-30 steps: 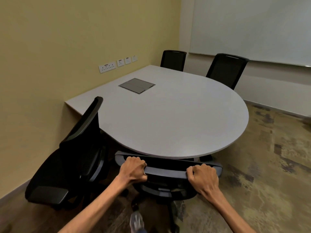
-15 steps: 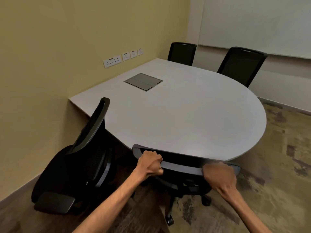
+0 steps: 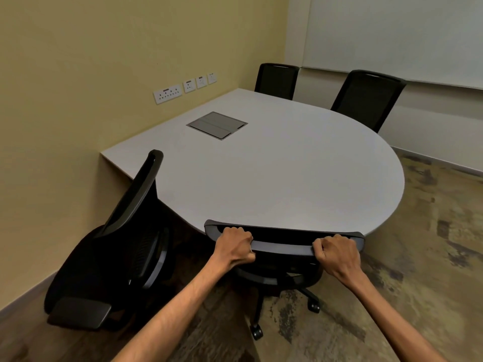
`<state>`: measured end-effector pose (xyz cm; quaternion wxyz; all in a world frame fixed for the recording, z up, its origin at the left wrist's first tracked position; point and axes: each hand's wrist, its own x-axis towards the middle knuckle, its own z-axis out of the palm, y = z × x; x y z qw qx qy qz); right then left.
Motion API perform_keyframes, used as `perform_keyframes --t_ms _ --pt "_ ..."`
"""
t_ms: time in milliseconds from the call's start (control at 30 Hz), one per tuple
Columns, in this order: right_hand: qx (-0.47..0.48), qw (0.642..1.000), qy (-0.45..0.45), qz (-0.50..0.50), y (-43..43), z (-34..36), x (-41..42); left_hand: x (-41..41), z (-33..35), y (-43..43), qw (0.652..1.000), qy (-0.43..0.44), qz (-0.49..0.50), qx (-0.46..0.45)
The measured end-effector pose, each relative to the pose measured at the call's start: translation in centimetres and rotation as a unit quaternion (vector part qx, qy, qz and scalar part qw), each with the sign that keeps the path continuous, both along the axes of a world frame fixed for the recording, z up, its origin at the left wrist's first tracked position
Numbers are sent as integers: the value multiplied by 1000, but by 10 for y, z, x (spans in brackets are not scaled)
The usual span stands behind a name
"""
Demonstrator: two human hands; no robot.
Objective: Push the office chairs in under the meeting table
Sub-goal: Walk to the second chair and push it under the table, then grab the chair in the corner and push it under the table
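Two bare hands clamp the top rail of the nearest chair [image 3: 283, 244], both arms stretched forward and slightly spread. The left hand [image 3: 234, 247] curls in a tight grip near the rail's left end; the right hand [image 3: 336, 253] is fisted the same way near its right end, knuckles up. This chair's back sits right against the rounded edge of the grey counter [image 3: 274, 173] (its seat looks tucked underneath). A second chair [image 3: 115, 246] stands just to the left, angled away from the counter. Two more chairs [image 3: 368, 97] are pushed in along the far side.
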<state>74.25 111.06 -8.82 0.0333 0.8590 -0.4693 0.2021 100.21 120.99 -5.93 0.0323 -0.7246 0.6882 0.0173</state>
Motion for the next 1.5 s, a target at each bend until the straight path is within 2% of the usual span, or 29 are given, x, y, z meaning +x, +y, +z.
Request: perform_keyframes --t_ms 167,333,533,633,967,1233,1500 --pt "5 1000 -21 1 10 -3 -5 -4 -1 9 999 39 4 -36" --pt "29 996 -83 7 15 2 -8 -12 -8 37 983 56 3 -175" --pt "10 983 -168 78 19 27 26 7 9 88 945 97 171 -261" --pt "16 974 -186 126 27 41 59 29 24 112 918 84 258 -289" --pt "41 932 -216 288 36 83 218 133 49 170 857 28 412 -309" --pt "74 903 -190 379 38 97 331 214 51 200 832 -24 466 -301" --pt "100 892 -140 418 20 94 405 252 42 185 823 -18 486 -295"
